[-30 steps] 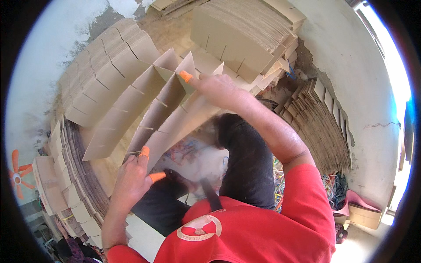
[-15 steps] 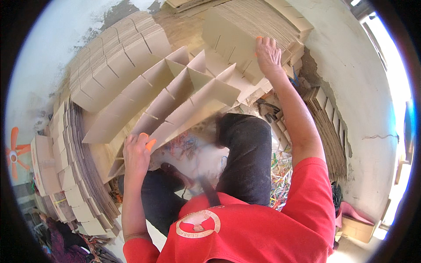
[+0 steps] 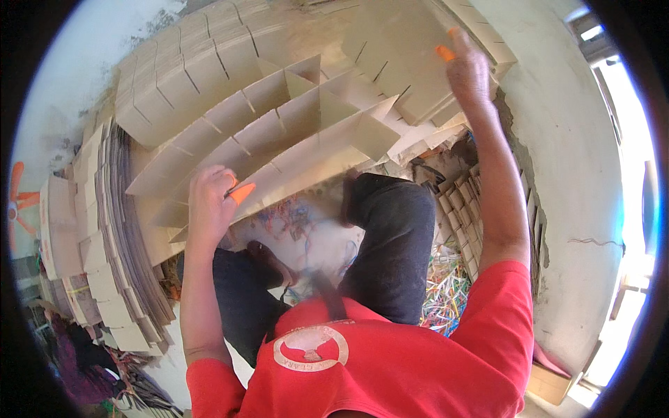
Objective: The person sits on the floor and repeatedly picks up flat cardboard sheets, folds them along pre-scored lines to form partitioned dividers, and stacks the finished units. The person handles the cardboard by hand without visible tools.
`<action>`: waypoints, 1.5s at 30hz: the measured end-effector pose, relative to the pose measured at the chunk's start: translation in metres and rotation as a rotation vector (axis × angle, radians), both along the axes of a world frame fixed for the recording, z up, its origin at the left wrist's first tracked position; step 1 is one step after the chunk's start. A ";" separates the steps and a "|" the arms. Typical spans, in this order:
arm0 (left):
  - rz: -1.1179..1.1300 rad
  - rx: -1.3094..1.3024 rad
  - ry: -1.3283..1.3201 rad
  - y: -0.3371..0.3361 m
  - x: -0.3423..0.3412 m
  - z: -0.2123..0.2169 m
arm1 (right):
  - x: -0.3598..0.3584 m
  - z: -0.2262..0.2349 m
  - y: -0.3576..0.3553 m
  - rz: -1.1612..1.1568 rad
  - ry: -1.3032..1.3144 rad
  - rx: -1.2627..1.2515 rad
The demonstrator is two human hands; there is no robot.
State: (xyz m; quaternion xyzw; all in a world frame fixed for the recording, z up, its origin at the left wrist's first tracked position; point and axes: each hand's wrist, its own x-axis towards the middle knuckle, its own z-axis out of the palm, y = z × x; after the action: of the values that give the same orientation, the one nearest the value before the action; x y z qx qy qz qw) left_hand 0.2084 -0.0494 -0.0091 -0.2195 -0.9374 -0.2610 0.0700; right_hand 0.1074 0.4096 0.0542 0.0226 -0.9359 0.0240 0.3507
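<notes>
The left hand (image 3: 212,198), fingers curled and orange tip covers (image 3: 242,193) on, is at the left part of a tan cardboard partition (image 3: 300,159) of long slotted strips standing on edge, crossed by short pieces toward the right; its grip cannot be told. The right hand (image 3: 468,73) is at a thick stack of tan slotted cardboard sheets (image 3: 401,56); whether it holds one is unclear.
</notes>
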 end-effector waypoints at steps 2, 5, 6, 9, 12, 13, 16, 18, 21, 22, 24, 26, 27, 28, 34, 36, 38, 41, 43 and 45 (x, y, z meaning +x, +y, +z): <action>0.007 0.025 -0.035 -0.001 0.001 0.002 | 0.014 0.039 -0.027 0.200 -0.009 -0.291; 0.004 -0.002 0.021 -0.005 0.005 -0.002 | 0.024 0.086 -0.053 0.585 -0.235 -0.744; 0.008 0.006 0.052 -0.009 0.008 -0.009 | 0.037 0.105 -0.072 0.619 -0.333 -0.641; -0.007 0.018 0.039 -0.002 0.004 -0.009 | 0.054 0.094 -0.098 0.584 -0.368 -0.321; 0.005 0.015 -0.001 0.002 0.005 -0.004 | 0.060 0.087 -0.128 0.593 -0.538 -0.395; 0.004 0.018 -0.006 0.002 0.004 -0.003 | 0.055 0.077 -0.128 0.653 -0.544 -0.429; -0.012 0.032 -0.007 0.000 0.003 -0.007 | 0.048 0.060 -0.136 0.730 -0.603 -0.478; 0.007 0.014 -0.024 -0.001 0.002 -0.011 | 0.051 0.056 -0.145 0.713 -0.644 -0.440; 0.010 0.027 -0.023 0.000 0.003 -0.009 | 0.043 0.040 -0.148 0.777 -0.708 -0.382; 0.007 0.037 -0.018 0.000 0.003 -0.008 | 0.042 0.035 -0.152 0.777 -0.742 -0.357; 0.009 0.045 -0.006 -0.001 0.003 -0.012 | 0.040 0.026 -0.160 0.776 -0.809 -0.305; -0.006 0.056 0.002 0.000 0.000 -0.013 | 0.036 0.004 -0.159 0.793 -0.805 -0.271; -0.013 0.061 0.000 0.000 -0.001 -0.014 | 0.034 -0.004 -0.160 0.807 -0.805 -0.254; -0.021 0.066 -0.002 0.000 -0.002 -0.014 | 0.033 -0.008 -0.160 0.809 -0.807 -0.206; -0.021 -0.009 0.012 -0.003 -0.003 -0.016 | 0.044 0.031 -0.195 0.613 -0.888 0.151; -0.020 0.016 0.081 -0.002 -0.003 -0.015 | 0.036 0.032 -0.201 0.580 -0.879 0.298; -0.029 0.023 0.106 0.004 -0.004 -0.011 | 0.033 0.013 -0.195 0.595 -0.821 0.272; -0.024 0.020 0.102 0.007 -0.007 -0.005 | 0.050 -0.012 -0.186 0.636 -0.941 0.286; 0.007 0.059 0.121 0.007 -0.005 -0.008 | 0.063 -0.007 -0.191 0.590 -1.069 0.300; -0.027 0.110 0.112 0.006 -0.006 -0.005 | 0.046 -0.041 -0.157 0.547 -0.739 0.265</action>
State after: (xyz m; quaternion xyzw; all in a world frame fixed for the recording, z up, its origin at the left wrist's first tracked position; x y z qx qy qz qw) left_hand 0.2021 -0.0429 -0.0142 -0.2423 -0.9132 -0.3006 0.1308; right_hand 0.1535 0.2526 0.0132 0.3026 -0.9526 0.0022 -0.0305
